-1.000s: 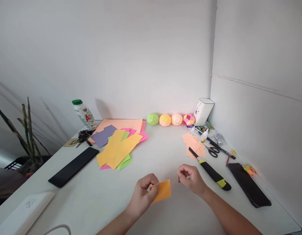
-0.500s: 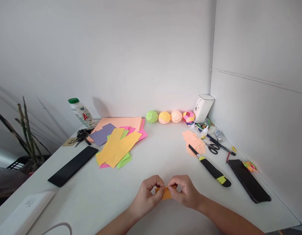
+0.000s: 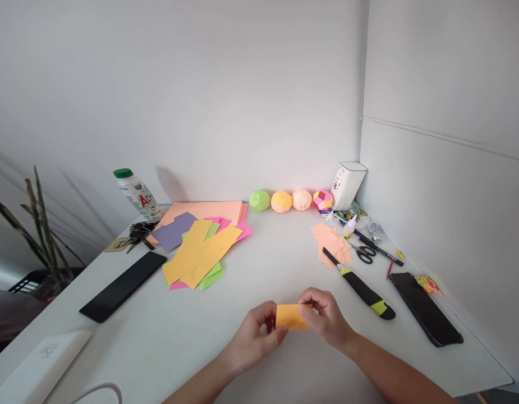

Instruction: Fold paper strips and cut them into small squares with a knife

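A small orange piece of paper [image 3: 291, 317] is held up between both hands, near the front of the white table. My left hand [image 3: 260, 335] pinches its lower left corner, thumb in front and fingers behind. At the upper right edge, my right hand [image 3: 325, 320] grips the paper between thumb and fingers. The sheet's flat face shows between the two thumbs. Fingertips behind the paper are partly hidden.
Coloured sheets [image 3: 200, 252] lie back left, near a black slab [image 3: 123, 286] and a tilted bottle [image 3: 138, 193]. Paper balls [image 3: 260, 200] line the wall. At right are a utility knife [image 3: 364, 289], peach slips [image 3: 330, 244], scissors [image 3: 364, 254] and a phone [image 3: 427, 308].
The orange paper has risen slightly and moved right, showing more of its face. My right hand has shifted up and right; my left grips the lower left corner. The camera view shifted slightly.
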Tool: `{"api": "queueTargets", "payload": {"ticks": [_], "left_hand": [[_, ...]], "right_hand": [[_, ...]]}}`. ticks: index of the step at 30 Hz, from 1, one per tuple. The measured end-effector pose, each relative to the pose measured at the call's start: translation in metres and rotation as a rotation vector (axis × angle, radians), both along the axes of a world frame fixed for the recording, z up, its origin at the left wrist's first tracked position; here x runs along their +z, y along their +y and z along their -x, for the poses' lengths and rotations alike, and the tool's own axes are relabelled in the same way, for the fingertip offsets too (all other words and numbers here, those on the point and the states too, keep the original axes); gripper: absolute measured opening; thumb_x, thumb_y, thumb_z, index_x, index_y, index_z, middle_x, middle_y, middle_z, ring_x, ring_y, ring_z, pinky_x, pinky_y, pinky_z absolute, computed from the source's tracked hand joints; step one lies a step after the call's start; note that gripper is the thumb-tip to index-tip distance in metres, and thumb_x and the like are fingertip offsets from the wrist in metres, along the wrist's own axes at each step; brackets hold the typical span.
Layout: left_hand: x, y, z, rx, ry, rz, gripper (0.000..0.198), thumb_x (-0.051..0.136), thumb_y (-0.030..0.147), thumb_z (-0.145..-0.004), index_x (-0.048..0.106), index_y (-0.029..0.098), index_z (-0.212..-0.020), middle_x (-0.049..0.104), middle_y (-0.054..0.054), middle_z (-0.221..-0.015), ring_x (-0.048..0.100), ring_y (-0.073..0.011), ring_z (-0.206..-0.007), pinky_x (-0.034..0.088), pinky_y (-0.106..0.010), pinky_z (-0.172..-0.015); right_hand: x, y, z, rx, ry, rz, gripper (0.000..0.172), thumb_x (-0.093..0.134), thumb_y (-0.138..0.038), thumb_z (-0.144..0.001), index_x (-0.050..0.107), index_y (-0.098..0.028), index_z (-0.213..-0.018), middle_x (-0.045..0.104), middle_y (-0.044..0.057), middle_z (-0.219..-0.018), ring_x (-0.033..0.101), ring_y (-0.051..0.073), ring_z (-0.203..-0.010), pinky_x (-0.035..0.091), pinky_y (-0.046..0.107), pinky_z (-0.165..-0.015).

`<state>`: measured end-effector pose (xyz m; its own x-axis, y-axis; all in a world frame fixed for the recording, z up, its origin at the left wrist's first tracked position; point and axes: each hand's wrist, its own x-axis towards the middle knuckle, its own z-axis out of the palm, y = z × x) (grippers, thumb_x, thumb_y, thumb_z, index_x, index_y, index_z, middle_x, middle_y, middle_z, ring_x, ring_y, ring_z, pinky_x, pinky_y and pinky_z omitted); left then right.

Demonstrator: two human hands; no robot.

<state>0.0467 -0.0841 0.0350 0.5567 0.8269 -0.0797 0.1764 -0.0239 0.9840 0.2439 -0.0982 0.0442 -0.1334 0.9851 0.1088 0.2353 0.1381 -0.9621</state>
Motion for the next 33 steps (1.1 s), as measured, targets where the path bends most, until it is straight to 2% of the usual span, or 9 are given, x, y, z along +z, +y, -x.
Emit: {"api": "queueTargets", "payload": {"ticks": [2, 4, 8, 11, 17, 20, 26, 30, 33], "left_hand": [[0.000, -0.004, -0.004, -0.019, 0.032, -0.005, 0.017, 0.054, 0.033, -0.079, 0.057, 0.016, -0.076, 0.048, 0.001, -0.068, 0.038, -0.0122, -0.062, 0.036, -0.024, -0.058], [-0.001, -0.006, -0.005, 0.021, 0.017, -0.001, 0.021, 0.051, 0.035, -0.082, 0.057, 0.016, -0.077, 0.049, 0.000, -0.069, 0.039, -0.0127, -0.063, 0.036, -0.025, -0.059], [-0.003, -0.003, -0.003, 0.081, -0.019, 0.020, 0.028, 0.049, 0.041, -0.084, 0.058, 0.015, -0.079, 0.055, -0.002, -0.073, 0.045, -0.0149, -0.067, 0.040, -0.028, -0.064], [-0.002, -0.002, -0.004, 0.064, -0.015, 0.032, 0.025, 0.051, 0.039, -0.083, 0.060, 0.016, -0.083, 0.060, -0.004, -0.077, 0.048, -0.0159, -0.069, 0.042, -0.029, -0.066], [0.001, -0.004, -0.008, 0.040, 0.016, 0.047, 0.018, 0.053, 0.032, -0.080, 0.060, 0.015, -0.081, 0.057, -0.002, -0.073, 0.045, -0.0143, -0.065, 0.038, -0.026, -0.060], [0.001, -0.003, -0.007, 0.031, -0.005, 0.066, 0.022, 0.054, 0.037, -0.080, 0.060, 0.015, -0.080, 0.055, -0.001, -0.070, 0.044, -0.0135, -0.063, 0.038, -0.025, -0.058], [0.001, 0.002, -0.001, 0.058, -0.061, 0.148, 0.035, 0.058, 0.047, -0.078, 0.063, 0.014, -0.089, 0.057, -0.001, -0.072, 0.045, -0.0130, -0.063, 0.039, -0.026, -0.059], [0.003, 0.004, -0.001, 0.055, -0.078, 0.156, 0.040, 0.058, 0.050, -0.078, 0.066, 0.014, -0.094, 0.061, -0.003, -0.076, 0.049, -0.0153, -0.067, 0.041, -0.027, -0.060], [0.005, 0.005, -0.001, 0.045, -0.039, 0.139, 0.039, 0.059, 0.051, -0.077, 0.067, 0.016, -0.091, 0.059, -0.002, -0.070, 0.049, -0.0154, -0.064, 0.039, -0.026, -0.057]], "right_hand": [[-0.002, -0.001, 0.002, 0.018, 0.027, 0.023, 0.011, 0.054, -0.025, -0.077, 0.051, -0.020, -0.067, 0.047, -0.003, -0.062, 0.043, 0.012, -0.058, 0.037, 0.024, -0.052], [-0.004, -0.003, 0.004, 0.045, 0.096, 0.098, 0.008, 0.058, -0.025, -0.077, 0.053, -0.021, -0.080, 0.052, -0.002, -0.072, 0.049, 0.013, -0.065, 0.041, 0.025, -0.056], [-0.010, -0.007, 0.014, 0.104, 0.283, 0.261, 0.037, 0.062, -0.020, -0.076, 0.044, -0.025, -0.108, 0.056, 0.001, -0.092, 0.056, 0.014, -0.074, 0.048, 0.029, -0.065], [-0.013, -0.010, 0.021, 0.106, 0.305, 0.254, 0.037, 0.061, -0.016, -0.076, 0.043, -0.025, -0.108, 0.056, -0.001, -0.089, 0.056, 0.012, -0.070, 0.048, 0.029, -0.067], [-0.015, -0.012, 0.022, 0.059, 0.138, 0.204, 0.043, 0.061, -0.012, -0.071, 0.046, -0.025, -0.108, 0.055, 0.000, -0.092, 0.055, 0.014, -0.079, 0.047, 0.028, -0.069], [-0.015, -0.009, 0.015, 0.070, 0.121, 0.208, 0.045, 0.060, -0.011, -0.070, 0.045, -0.025, -0.111, 0.056, 0.001, -0.093, 0.054, 0.015, -0.081, 0.046, 0.028, -0.070], [-0.015, 0.004, -0.004, 0.054, 0.172, 0.182, 0.040, 0.059, -0.014, -0.074, 0.045, -0.023, -0.110, 0.051, -0.005, -0.074, 0.051, 0.013, -0.070, 0.043, 0.029, -0.068], [-0.014, 0.007, -0.007, 0.059, 0.254, 0.163, 0.028, 0.056, -0.023, -0.081, 0.046, -0.023, -0.107, 0.051, -0.004, -0.076, 0.049, 0.011, -0.064, 0.043, 0.029, -0.063], [-0.012, 0.004, -0.003, 0.123, 0.297, 0.211, 0.033, 0.057, -0.035, -0.083, 0.046, -0.023, -0.112, 0.055, 0.001, -0.087, 0.053, 0.013, -0.070, 0.046, 0.030, -0.063]]}}
